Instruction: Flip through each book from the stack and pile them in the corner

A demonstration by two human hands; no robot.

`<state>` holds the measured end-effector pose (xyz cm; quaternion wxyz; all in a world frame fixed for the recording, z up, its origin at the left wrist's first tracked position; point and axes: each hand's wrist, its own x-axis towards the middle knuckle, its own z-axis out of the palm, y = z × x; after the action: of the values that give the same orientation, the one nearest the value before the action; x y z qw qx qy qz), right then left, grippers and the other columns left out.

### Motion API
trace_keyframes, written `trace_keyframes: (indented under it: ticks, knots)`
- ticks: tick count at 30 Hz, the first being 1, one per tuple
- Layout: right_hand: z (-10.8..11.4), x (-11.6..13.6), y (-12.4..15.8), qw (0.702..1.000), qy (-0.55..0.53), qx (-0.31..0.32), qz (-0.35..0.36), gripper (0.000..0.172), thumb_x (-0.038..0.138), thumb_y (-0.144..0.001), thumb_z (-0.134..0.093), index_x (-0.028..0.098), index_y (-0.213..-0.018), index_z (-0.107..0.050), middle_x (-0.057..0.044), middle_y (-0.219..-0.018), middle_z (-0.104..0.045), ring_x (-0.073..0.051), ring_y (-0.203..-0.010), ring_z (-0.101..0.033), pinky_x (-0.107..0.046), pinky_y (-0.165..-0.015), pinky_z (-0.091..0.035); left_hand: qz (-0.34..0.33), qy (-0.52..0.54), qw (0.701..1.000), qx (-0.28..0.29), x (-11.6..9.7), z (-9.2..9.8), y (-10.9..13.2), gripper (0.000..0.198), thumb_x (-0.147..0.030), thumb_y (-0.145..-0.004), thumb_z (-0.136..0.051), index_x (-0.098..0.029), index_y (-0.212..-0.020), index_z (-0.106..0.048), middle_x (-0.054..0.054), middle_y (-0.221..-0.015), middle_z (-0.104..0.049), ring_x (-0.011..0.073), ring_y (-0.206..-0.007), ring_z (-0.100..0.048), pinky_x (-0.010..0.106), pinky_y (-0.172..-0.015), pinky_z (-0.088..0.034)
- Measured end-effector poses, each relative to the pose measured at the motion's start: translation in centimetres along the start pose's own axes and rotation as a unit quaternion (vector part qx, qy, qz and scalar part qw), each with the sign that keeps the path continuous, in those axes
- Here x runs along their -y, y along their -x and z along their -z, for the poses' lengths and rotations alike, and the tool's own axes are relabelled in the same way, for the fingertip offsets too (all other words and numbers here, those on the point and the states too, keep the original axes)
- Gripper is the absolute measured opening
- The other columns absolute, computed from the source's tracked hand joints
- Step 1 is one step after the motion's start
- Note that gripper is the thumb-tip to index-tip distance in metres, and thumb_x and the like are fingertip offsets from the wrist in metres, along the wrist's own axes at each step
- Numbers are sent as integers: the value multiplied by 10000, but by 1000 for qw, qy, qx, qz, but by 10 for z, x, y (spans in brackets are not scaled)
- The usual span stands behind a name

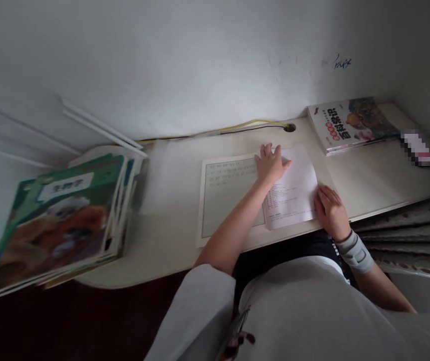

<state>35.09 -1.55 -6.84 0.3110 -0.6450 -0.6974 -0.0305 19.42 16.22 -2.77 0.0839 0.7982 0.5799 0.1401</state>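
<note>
The single head-worn camera looks forward and steeply down from just above the person's chest [305, 311], close over the left hand [271, 163] and right hand [331, 210], taking in the desk [170, 175] and the wall [162, 60] behind it.

"百科常识" in large characters on a paperback cover [352, 124], blurred Chinese title on a green book's white label [66, 186], illegible blue scrawl on the wall [342, 62], printed sheet [290, 195] too small to read

A cream desk [365, 175] carries a green-tinted sheet [226, 195], partly overlapped by a printed white sheet [297, 185]. A tall stack of illustrated books [57, 225] stands at its left end, a glossy illustrated book [352, 125] lies at the back right beside a blurred object [418, 148], and yellow and black cables [252, 125] run along the back edge to a round grommet [289, 128].
</note>
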Motion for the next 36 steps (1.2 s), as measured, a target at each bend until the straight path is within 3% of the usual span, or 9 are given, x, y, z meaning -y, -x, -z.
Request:
trace_keyframes:
  ticks: [3,5,7,11,16,20,25,31,36]
  knots:
    - [6,-3,3,1000,-19,-4,-14,353,283,-945,-410,110,-1169,-621,-189,-1207,-633,-276,-1196,-548,-485,-1026,-435,17,59,997,-37,11,8,2,549,-419,-899,-493,-141,-1365,-406,205,-1467,-362,336,-1395,-274,523,-1083,-315]
    - [13,-4,4,1000,-15,-9,-16,364,294,-950,-404,122,-1201,-603,-189,-1230,-621,-272,-1203,-543,-497,-1028,-423,-16,96,994,-49,29,19,11,532,-406,-931,-432,-125,-1379,-373,203,-1448,-395,278,-1380,-324,443,-1110,-308]
    - [22,-1,2,1000,0,-6,1,387,320,-949,-417,128,-1246,-575,-191,-1275,-592,-277,-1232,-520,-513,-1040,-399,-61,105,991,-48,54,32,30,529,-427,-946,-386,-133,-1385,-361,193,-1444,-412,261,-1369,-349,433,-1118,-299]
    - [29,21,-14,987,2,83,141,537,446,-901,-509,134,-1338,-502,-192,-1416,-464,-291,-1361,-365,-499,-1084,-343,-17,51,997,-59,110,48,83,542,-479,-937,-366,-160,-1374,-395,195,-1480,-373,324,-1394,-300,542,-1097,-290]
    - [14,51,-45,915,6,224,334,619,476,-866,-560,176,-1394,-440,-156,-1496,-366,-293,-1420,-242,-521,-1127,-236,75,65,991,-94,153,41,136,603,-495,-923,-354,-120,-1395,-378,222,-1460,-392,317,-1377,-342,531,-1112,-292]
    - [-2,53,-55,884,-3,266,384,597,336,-866,-567,103,-1396,-421,-193,-1485,-368,-299,-1433,-196,-513,-1123,-257,85,103,987,-85,160,31,149,642,-495,-906,-391,-82,-1397,-376,232,-1446,-409,304,-1368,-362,500,-1128,-289]
    - [-13,45,-40,906,12,224,360,511,74,-897,-379,63,-1408,-379,-221,-1473,-371,-259,-1424,-240,-493,-1113,-320,121,152,976,-95,164,30,151,659,-504,-896,-414,-122,-1429,-350,189,-1472,-395,277,-1373,-364,476,-1147,-269]
    - [-12,48,-29,913,75,196,349,444,53,-897,-359,-19,-1322,-465,-259,-1381,-476,-273,-1327,-425,-439,-1084,-391,168,241,950,-104,175,31,156,623,-517,-914,-393,-220,-1457,-320,112,-1506,-368,242,-1381,-355,444,-1153,-268]
    - [-9,52,-26,919,122,198,317,415,55,-899,-371,-16,-1283,-515,-252,-1332,-530,-280,-1257,-504,-429,-1036,-441,175,230,951,-107,175,31,157,612,-509,-906,-417,-239,-1449,-339,98,-1490,-399,246,-1359,-392,444,-1146,-285]
